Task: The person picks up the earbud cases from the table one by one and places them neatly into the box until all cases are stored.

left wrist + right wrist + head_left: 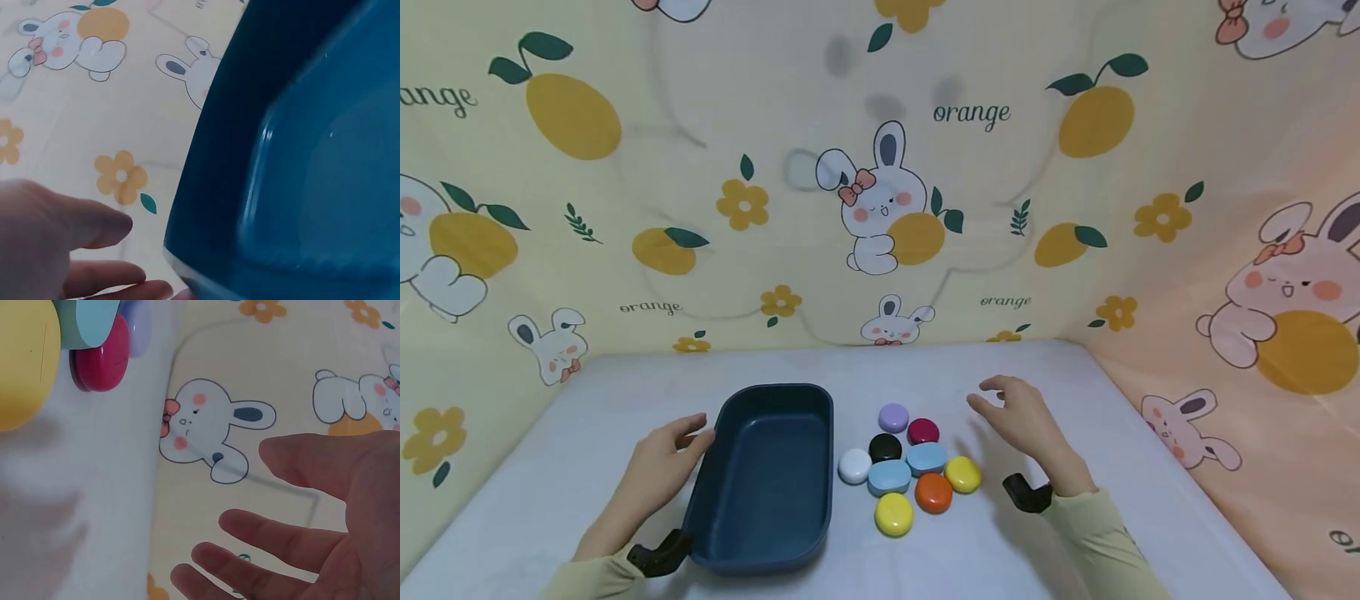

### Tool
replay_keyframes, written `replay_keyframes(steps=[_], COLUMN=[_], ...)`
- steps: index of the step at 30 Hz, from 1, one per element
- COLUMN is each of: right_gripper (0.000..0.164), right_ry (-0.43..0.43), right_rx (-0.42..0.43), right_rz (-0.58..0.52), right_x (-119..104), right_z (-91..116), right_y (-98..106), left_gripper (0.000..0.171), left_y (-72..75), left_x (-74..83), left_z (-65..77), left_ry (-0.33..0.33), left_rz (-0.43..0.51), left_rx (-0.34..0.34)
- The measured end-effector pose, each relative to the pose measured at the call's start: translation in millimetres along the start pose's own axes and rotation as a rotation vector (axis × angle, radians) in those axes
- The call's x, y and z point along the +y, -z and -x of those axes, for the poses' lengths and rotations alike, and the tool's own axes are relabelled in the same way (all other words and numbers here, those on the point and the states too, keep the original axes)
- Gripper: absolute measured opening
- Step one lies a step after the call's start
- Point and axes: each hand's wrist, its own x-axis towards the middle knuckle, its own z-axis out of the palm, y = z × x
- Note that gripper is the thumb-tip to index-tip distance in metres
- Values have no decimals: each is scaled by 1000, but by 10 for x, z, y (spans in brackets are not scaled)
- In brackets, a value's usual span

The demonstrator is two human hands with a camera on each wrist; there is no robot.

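A dark blue rectangular tray (760, 487) with nothing inside lies on the white table. Close at its left rim is my left hand (662, 462), its fingers relaxed and thumb apart from them. My right hand (1018, 417) hovers right of a cluster of smooth, rounded candy-like pieces, holding nothing, with fingers spread in the right wrist view. The cluster has a purple piece (893, 417), a dark red one (923, 432), a black one (885, 448), a white one (854, 466), an orange one (934, 492), light blue ovals (889, 477) and yellow pieces (894, 514).
The white tabletop (970, 550) extends around the tray and pieces. A cloth wall (805, 100) printed with rabbits and oranges rises behind the table and at both sides. Black wrist camera mounts (658, 554) sit on both sleeves.
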Motion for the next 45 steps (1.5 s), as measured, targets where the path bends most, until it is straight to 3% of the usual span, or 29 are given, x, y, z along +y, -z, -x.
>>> replay_keyframes(steps=[7,16,29,32,40,45], right_gripper=[44,39,27,27,37,40], right_ry=[-11,-33,-20,-38,-161,-228], right_rx=[-26,-66,-151,-157,-191,-198], right_rz=[-22,-57,-91,-152,-500,-598], right_x=[7,-59,-8,-2,59,110], right_z=[-28,-22,31,57,139,174], right_y=[-50,-98,-216,-222,-195,-187], left_gripper=[57,51,50,50,50,53], left_y=[-45,-115,-125,-123,-134,-132], left_x=[-119,-195,-211,-209,-226,-251], left_z=[59,91,119,114,105,99], left_ry=[94,147,135,145,170,173], left_rz=[176,305,368,370,389,382], left_rx=[-121,-148,-155,-160,-167,-172])
